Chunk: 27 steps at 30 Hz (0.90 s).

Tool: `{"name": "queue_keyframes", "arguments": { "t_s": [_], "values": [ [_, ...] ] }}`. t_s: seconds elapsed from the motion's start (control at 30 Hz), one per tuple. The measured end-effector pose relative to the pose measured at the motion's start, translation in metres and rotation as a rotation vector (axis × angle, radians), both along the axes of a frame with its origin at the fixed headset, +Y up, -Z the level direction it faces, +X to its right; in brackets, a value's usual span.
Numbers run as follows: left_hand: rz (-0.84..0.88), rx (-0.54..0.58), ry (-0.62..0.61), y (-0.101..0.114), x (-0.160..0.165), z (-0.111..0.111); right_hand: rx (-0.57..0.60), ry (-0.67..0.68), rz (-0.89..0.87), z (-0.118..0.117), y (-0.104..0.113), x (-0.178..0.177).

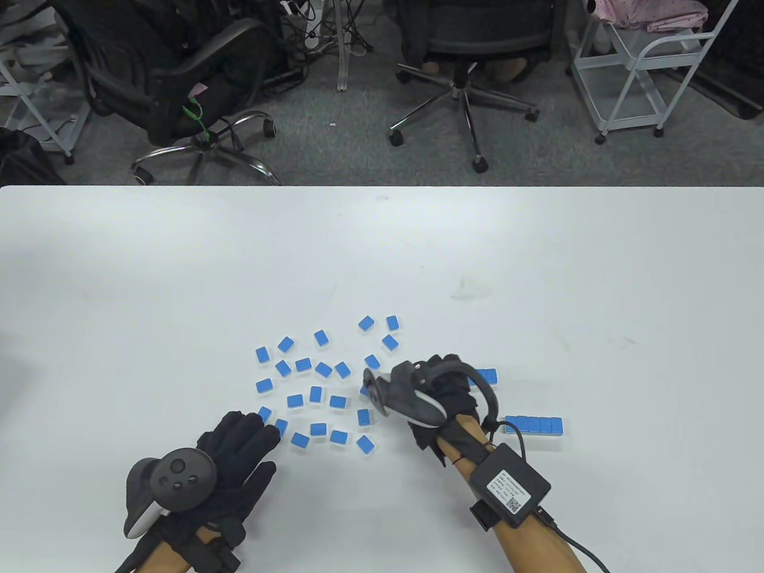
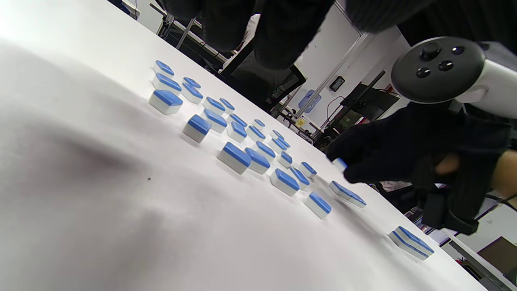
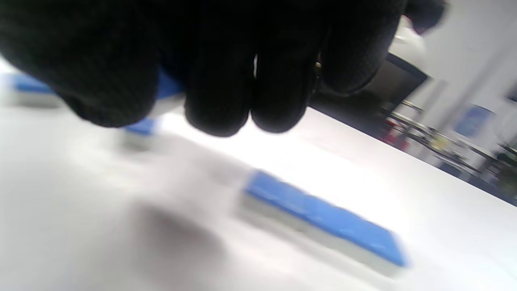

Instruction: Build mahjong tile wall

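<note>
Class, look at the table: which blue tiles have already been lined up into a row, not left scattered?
The tiles by the right hand: a tidy row lying edge to edge right of the wrist, and a shorter run just beyond the hand. The other tiles lie apart at odd angles.

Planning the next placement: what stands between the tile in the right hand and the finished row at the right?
Nothing visible does. The right hand pinches a tile above the table, and the stretch of table toward the finished row looks bare; the loose tiles lie on the other side.
</note>
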State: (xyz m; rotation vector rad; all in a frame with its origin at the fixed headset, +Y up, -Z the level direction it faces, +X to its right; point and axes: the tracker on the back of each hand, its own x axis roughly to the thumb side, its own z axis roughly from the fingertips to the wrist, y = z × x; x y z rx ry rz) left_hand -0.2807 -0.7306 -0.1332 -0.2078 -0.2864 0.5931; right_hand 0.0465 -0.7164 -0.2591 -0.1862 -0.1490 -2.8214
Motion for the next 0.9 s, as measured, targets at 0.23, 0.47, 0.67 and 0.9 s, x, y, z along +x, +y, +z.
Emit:
{"name": "queue_keyframes", "arguments": {
  "t_s": [0.23,0.47,0.67,0.9],
  "values": [
    [0.001,-0.010,0.000,-0.001,0.002,-0.003,-0.017,-0.092,0.084,-0.011,-0.017,0.030],
    [-0.001,-0.013,0.009,-0.002,0.001,-0.003,-0.044,-0.112,0.071,-0.018,-0.027,0.032],
    [-0.002,-0.012,0.005,-0.002,0.001,-0.003,-0.039,-0.097,0.079,-0.018,-0.032,0.025],
    [-0.004,-0.014,0.005,-0.002,0.000,-0.003,-0.049,-0.102,0.080,-0.018,-0.034,0.024]
  ]
}}
